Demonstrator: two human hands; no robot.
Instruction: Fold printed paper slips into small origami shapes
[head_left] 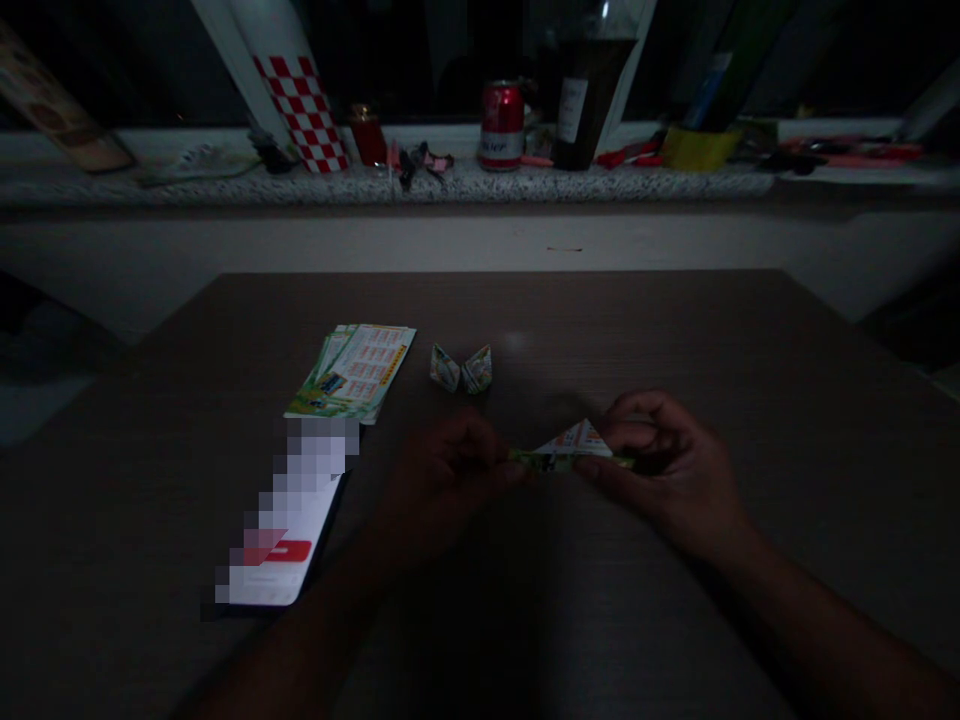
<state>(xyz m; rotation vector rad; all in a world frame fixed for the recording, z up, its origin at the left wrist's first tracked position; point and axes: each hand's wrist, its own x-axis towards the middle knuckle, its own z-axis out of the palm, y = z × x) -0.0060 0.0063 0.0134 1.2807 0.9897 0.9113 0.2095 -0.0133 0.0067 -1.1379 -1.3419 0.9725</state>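
Observation:
Between both hands is a small piece of folded paper [574,445], with a white printed triangle rising above a green strip. My left hand [457,465] pinches the strip's left end between thumb and fingers. On the other side, my right hand [667,465] grips it with the thumb along the front and the fingers behind. The paper is held above the dark table. Beyond the hands stand two small folded paper shapes [462,370], close beside each other. Left of them lies a stack of printed calendar cards [360,370].
A lit smartphone [281,550] lies on the wooden table [637,320], left of my left forearm. Along the granite sill [442,185] at the back stand a red can [501,125], a dark bottle [589,105], a red-and-white checked container [307,115] and small clutter.

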